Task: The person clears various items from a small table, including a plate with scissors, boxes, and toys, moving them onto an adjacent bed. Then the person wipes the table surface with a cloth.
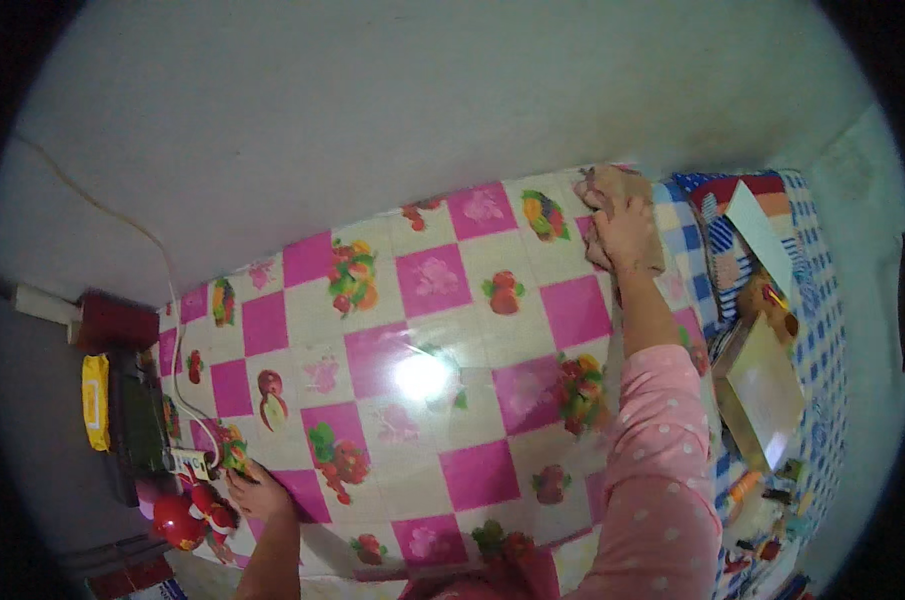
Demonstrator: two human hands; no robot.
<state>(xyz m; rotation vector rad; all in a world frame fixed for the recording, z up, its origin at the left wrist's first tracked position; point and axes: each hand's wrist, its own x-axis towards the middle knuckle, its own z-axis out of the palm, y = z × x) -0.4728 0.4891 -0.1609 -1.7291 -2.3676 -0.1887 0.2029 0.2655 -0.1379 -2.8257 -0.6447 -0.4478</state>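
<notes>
A checked pink-and-white tablecloth [452, 390] with fruit and flower prints covers the table before me. My right hand [625, 232] is stretched to the far edge by the wall and presses on a bunched brown cloth [647, 251]. At the left end rests my left hand [261, 491], its fingertips beside a white power strip [191, 461]; whether they grip it is unclear. A white cord [174, 322] runs up the wall from there. Just left of that hand lie a red ball-shaped object [178, 520] and a small red-and-white figure [216, 514].
To the right, a blue checked cloth [820, 390] bears a box [767, 390], a white panel [760, 232], a patchwork fabric [730, 255] and several small items. A yellow packet [96, 403] and a dark red box [118, 321] stand left. The wall [422, 112] bounds the far side.
</notes>
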